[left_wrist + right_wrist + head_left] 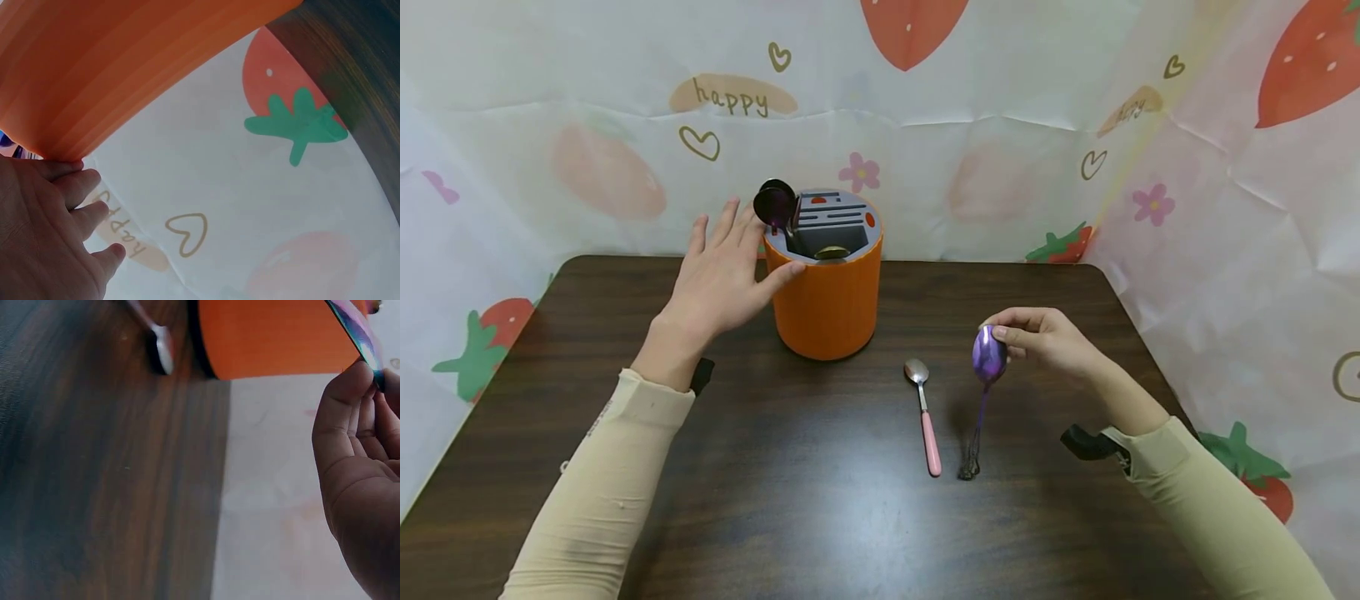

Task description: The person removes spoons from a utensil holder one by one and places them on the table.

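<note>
My left hand (721, 268) rests with spread, fairly straight fingers against the left rim of an orange utensil holder (827, 312); in the left wrist view its fingertips touch the holder's edge. Dark spoons (775, 202) stand in the holder's left side, and a gold-toned piece (832, 252) lies in its front opening. With thumb and fingers my right hand (1051, 340) pinches a purple metallic spoon (989, 357) by its bowl, its ornate handle hanging down toward the table. A pink-handled spoon (929, 437) lies to its left on the table.
The dark wooden table (760, 517) reaches back to a white printed cloth (917, 192) with strawberries and hearts. Grey slots (835, 215) top the holder's back half. A black band (1090, 443) sits at my right wrist.
</note>
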A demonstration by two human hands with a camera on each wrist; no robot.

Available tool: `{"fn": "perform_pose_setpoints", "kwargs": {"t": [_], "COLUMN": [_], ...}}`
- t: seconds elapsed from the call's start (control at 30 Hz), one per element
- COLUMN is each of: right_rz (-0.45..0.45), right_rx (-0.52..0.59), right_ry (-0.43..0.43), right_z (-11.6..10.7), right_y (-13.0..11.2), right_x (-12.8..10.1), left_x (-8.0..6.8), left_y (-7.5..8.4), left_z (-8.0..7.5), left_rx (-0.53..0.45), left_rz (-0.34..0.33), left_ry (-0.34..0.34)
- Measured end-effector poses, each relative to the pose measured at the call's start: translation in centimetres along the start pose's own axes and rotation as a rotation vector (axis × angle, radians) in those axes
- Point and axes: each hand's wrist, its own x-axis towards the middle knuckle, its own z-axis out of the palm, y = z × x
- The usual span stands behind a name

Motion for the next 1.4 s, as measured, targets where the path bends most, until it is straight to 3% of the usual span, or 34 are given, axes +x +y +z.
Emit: {"fn": "perform_pose_setpoints", "kwargs": {"t": [0.2,0.67,0.93,1.17,1.4], "right_rz": [0.057,0.158,0.213,0.203,0.192], "right_rx": [-0.004,0.061,-0.159,-0.251,-0.430], "right_ry": [0.022,-0.023,-0.048,-0.089,-0.070], "right_z": [0.3,0.3,0.5,0.7,1.4], "right_y": [2.0,5.3,6.6,7.5,7.8], "right_x": [1.0,4.1,5.7,6.8,7.2], "left_x": [0.2,0.4,0.6,0.6,0.7], "left_y": [-0.1,-0.4,-0.5,-0.6,-0.7], "left_z": [0.1,0.2,0.3,0.3,0.2], "left_rx": [0.007,0.007,0.010,0.010,0.010], "left_rz": [0.002,0.003,0.003,0.002,0.000], "left_ry": [-0.004,-0.004,-0.007,-0.009,-0.010]}}
